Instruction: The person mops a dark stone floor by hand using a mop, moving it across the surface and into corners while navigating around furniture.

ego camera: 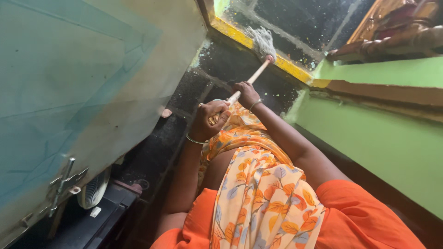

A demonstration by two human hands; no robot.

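A home interior is showing here: a narrow passage with a dark speckled stone floor [230, 69] running up to a yellow-painted threshold [277, 60]. A green plastered wall [383, 143] is standing on one side, a pale painted door [78, 92] with a metal latch [62, 184] on the other, and a small fan [94, 189] is sitting low beside it.

The mop [262, 40] has pale grey-white strands on a light wooden handle, above a black floor [230, 69] speckled with white and edged by a yellow strip [258, 48]. The wall [392, 143] is bright green and the door [69, 83] pale teal. The draped cloth [263, 193] is cream with orange and grey-blue leaves over an orange garment [364, 221].
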